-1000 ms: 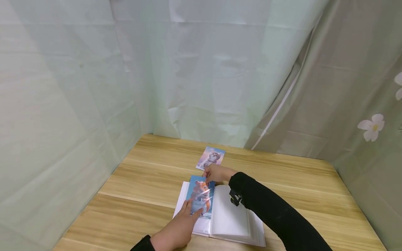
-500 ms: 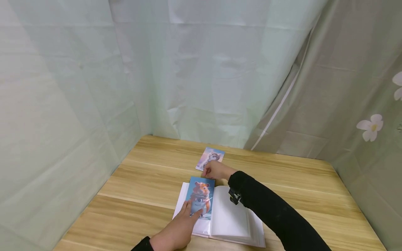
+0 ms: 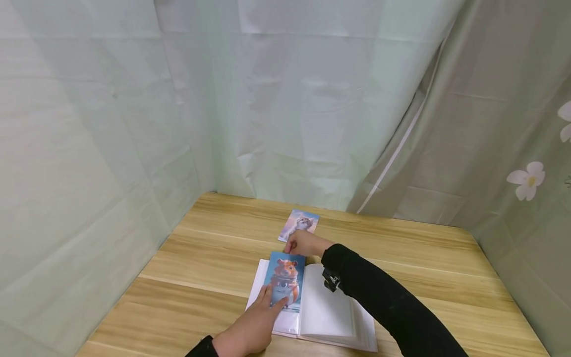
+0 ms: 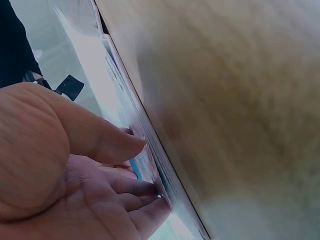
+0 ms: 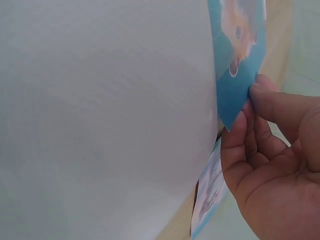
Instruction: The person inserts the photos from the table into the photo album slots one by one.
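An open photo album (image 3: 330, 302) with white pages lies on the wooden table. On its left page is a blue picture card (image 3: 285, 272) showing a hamster, its top end sticking out slightly past the page. My left hand (image 3: 254, 322) rests with extended fingers on the card's lower part and the page. At the card's top edge, my right hand (image 3: 308, 244) pinches the border between thumb and fingers; the right wrist view shows the thumb (image 5: 275, 100) against that edge. How far a clear sleeve covers the card is hard to tell.
A second card (image 3: 299, 221) with a kitten on it lies behind the album, partly hidden by the right hand. Pale curtains (image 3: 285, 124) hang along the table's back and sides. The wooden tabletop (image 3: 200, 267) extends to both sides of the album.
My right hand has shifted slightly left along the hamster card's top edge, from its right corner. The card's top sits a little lower and its glare has faded. My left hand stays put.
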Demonstrator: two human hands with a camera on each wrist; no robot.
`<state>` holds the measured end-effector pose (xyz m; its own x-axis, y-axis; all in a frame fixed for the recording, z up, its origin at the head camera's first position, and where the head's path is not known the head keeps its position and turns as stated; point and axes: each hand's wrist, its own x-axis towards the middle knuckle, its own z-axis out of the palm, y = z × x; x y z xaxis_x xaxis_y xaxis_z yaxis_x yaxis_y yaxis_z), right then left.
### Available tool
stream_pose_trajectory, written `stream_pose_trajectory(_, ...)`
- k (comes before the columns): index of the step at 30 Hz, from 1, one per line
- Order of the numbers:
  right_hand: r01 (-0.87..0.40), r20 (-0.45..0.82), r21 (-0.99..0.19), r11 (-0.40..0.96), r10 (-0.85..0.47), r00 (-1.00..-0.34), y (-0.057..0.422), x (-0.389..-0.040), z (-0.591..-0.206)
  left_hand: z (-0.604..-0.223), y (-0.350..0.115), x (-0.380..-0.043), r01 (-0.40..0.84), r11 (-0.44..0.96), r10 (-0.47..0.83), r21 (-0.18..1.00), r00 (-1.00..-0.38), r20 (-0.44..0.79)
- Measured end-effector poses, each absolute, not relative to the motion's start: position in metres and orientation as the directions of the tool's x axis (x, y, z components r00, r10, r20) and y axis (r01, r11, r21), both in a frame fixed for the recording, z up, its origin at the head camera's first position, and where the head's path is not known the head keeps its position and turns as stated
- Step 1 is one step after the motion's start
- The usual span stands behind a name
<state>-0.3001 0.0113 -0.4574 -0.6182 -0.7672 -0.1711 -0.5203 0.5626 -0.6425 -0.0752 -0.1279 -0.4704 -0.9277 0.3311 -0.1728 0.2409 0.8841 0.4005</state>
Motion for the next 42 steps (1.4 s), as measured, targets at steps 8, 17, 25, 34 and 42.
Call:
stream_pose_trajectory(8, -0.503, -0.219, -0.652, 0.567, -0.776, -0.591, 0.011, -0.298, -0.461, -0.469, -0.129, -0.076, 0.268, 0.890, 0.341, 0.369, -0.929, -0.147)
stream_pose_trajectory(17, -0.473, -0.233, -0.708, 0.525, -0.805, -0.545, 0.011, -0.296, -0.460, -0.467, -0.129, -0.073, 0.274, 0.877, 0.340, 0.394, -0.934, -0.107)
stream_pose_trajectory(25, -0.473, -0.265, -0.709, 0.523, -0.820, -0.508, 0.009, -0.295, -0.458, -0.468, -0.130, -0.073, 0.260, 0.867, 0.340, 0.425, -0.932, -0.125)
stream_pose_trajectory(34, -0.510, -0.262, -0.684, 0.522, -0.828, -0.496, 0.008, -0.292, -0.455, -0.469, -0.129, -0.075, 0.280, 0.874, 0.347, 0.397, -0.932, -0.107)
stream_pose_trajectory(42, -0.597, -0.238, -0.618, 0.511, -0.846, -0.478, 0.007, -0.288, -0.456, -0.470, -0.129, -0.076, 0.277, 0.882, 0.345, 0.381, -0.930, -0.123)
